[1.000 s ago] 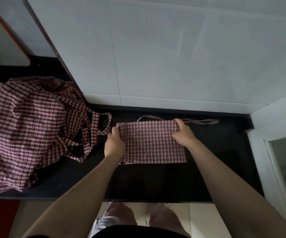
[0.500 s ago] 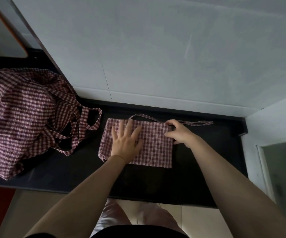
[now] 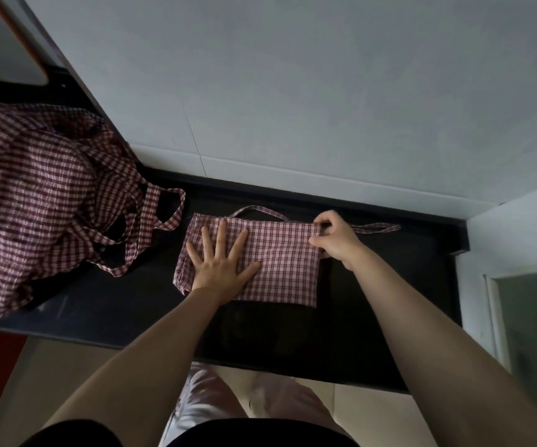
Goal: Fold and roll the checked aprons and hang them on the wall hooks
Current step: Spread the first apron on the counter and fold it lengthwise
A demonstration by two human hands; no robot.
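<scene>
A folded red-and-white checked apron [image 3: 280, 262] lies flat as a rectangle on the black counter [image 3: 389, 301]. Its strap [image 3: 376, 228] trails to the right along the back edge. My left hand [image 3: 220, 266] presses flat on the apron's left half, fingers spread. At the apron's upper right corner my right hand [image 3: 333, 238] pinches the cloth edge with curled fingers. A heap of several unfolded checked aprons [image 3: 41, 195] sits on the counter to the left, with strap loops hanging toward the folded one.
A pale tiled wall [image 3: 293, 91] rises right behind the counter. A white side panel [image 3: 518, 227] bounds the counter on the right. A white board with an orange rim [image 3: 9, 46] stands at the far left. No wall hooks are in view.
My left hand let go of the apron's left edge and now lies flat on the cloth. My right hand stayed at the right corner. The view shifted slightly right.
</scene>
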